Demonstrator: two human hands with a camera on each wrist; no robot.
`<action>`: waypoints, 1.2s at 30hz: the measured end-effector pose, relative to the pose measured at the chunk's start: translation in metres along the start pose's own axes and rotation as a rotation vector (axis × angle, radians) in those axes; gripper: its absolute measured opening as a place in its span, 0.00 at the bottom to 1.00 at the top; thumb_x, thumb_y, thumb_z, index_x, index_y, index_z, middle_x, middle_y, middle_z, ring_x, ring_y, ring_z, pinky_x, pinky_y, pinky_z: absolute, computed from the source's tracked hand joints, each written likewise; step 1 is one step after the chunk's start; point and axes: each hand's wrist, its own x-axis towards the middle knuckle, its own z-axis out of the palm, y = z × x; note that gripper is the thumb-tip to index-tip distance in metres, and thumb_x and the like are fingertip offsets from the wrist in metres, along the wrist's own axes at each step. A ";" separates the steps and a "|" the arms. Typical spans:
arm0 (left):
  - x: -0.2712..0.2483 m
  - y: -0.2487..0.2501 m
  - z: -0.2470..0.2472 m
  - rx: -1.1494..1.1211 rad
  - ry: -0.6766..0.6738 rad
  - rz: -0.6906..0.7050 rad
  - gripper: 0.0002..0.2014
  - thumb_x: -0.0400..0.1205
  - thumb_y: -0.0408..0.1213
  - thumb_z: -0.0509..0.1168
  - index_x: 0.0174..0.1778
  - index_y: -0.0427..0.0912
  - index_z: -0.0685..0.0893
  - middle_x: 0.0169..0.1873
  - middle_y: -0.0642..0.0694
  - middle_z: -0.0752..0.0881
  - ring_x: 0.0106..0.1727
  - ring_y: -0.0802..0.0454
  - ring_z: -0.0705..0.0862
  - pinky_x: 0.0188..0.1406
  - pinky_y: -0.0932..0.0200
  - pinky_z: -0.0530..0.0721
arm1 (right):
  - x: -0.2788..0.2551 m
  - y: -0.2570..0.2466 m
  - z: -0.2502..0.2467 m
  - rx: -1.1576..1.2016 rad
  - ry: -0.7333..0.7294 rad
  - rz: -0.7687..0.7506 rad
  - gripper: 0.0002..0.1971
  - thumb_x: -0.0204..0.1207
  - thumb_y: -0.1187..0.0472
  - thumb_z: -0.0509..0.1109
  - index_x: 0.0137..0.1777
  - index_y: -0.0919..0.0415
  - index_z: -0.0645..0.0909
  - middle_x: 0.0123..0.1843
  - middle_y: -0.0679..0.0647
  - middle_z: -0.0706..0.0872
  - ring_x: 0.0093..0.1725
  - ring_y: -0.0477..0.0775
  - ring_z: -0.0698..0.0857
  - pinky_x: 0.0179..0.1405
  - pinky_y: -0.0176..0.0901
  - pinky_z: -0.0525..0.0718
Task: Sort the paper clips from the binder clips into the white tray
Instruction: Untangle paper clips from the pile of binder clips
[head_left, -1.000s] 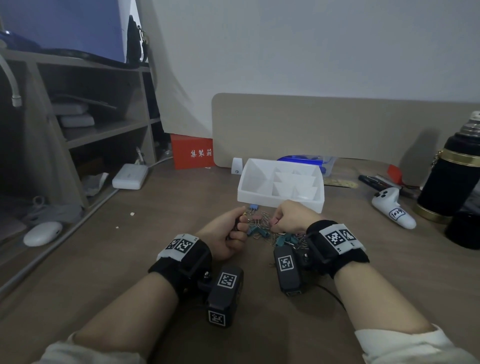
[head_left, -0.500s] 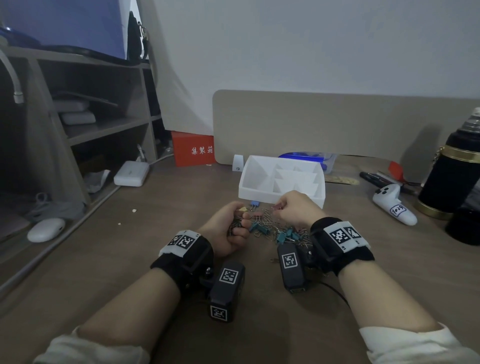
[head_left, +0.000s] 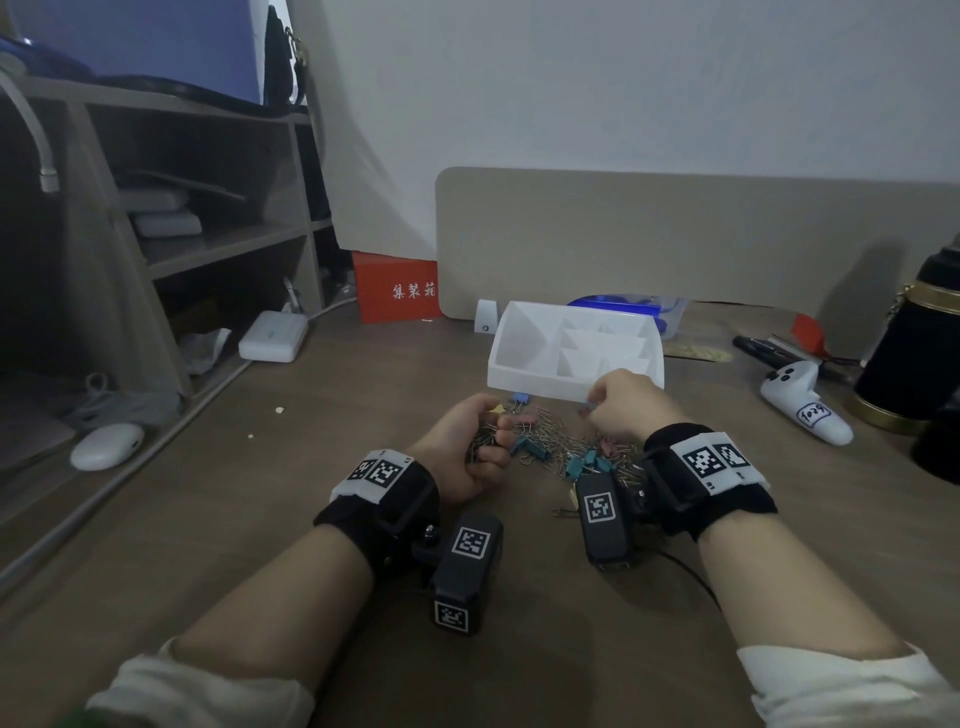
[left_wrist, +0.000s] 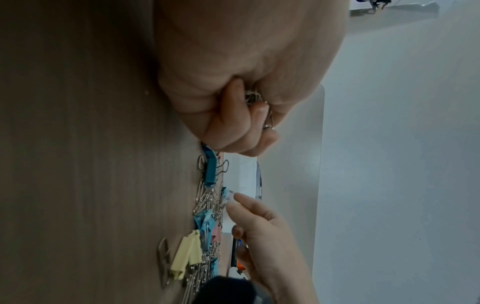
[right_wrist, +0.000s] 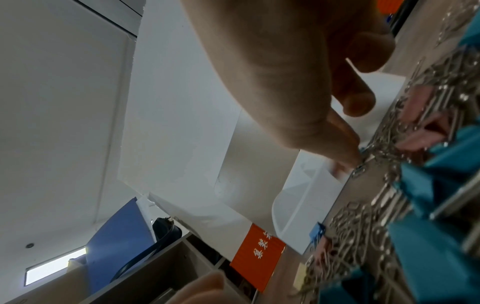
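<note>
A mixed pile (head_left: 558, 449) of silver paper clips and teal, pink and yellow binder clips lies on the brown desk, just in front of the white tray (head_left: 524, 382). My left hand (head_left: 488, 441) rests at the pile's left edge, its fist curled round a bunch of paper clips (left_wrist: 253, 96). My right hand (head_left: 592, 410) hovers over the pile's far side, close to the tray's front wall, thumb and forefinger pinching one small paper clip (right_wrist: 359, 169). The tray's compartments look empty from the head view.
A white controller (head_left: 805, 410) and a black flask (head_left: 919, 358) stand at the right. Behind the tray is a beige board (head_left: 675, 239), with a red box (head_left: 397, 286) to its left. A white mouse (head_left: 106, 446), an adapter (head_left: 272, 336) and shelves lie left.
My right hand has risen from the pile and moved forward to the tray's front wall with a clip pinched. The left hand keeps its fist on the paper clips in place.
</note>
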 end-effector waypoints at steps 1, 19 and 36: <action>0.000 0.000 0.000 0.006 -0.002 0.001 0.28 0.85 0.45 0.52 0.19 0.42 0.80 0.18 0.52 0.69 0.11 0.61 0.60 0.08 0.72 0.51 | 0.001 0.002 -0.001 0.009 -0.008 -0.005 0.17 0.76 0.61 0.71 0.64 0.58 0.81 0.60 0.57 0.85 0.55 0.57 0.83 0.58 0.51 0.84; 0.001 -0.001 0.000 0.046 -0.009 -0.009 0.29 0.84 0.43 0.54 0.15 0.43 0.80 0.18 0.52 0.69 0.11 0.61 0.60 0.08 0.71 0.51 | -0.005 -0.013 0.013 0.069 -0.269 -0.315 0.21 0.75 0.65 0.70 0.67 0.50 0.81 0.61 0.50 0.86 0.58 0.51 0.83 0.58 0.42 0.80; 0.002 -0.001 0.000 0.018 0.008 0.004 0.19 0.84 0.40 0.54 0.25 0.43 0.74 0.18 0.51 0.69 0.11 0.61 0.60 0.09 0.73 0.51 | -0.010 -0.014 0.009 0.058 -0.092 -0.275 0.04 0.77 0.64 0.72 0.49 0.60 0.87 0.41 0.49 0.82 0.44 0.50 0.81 0.45 0.40 0.78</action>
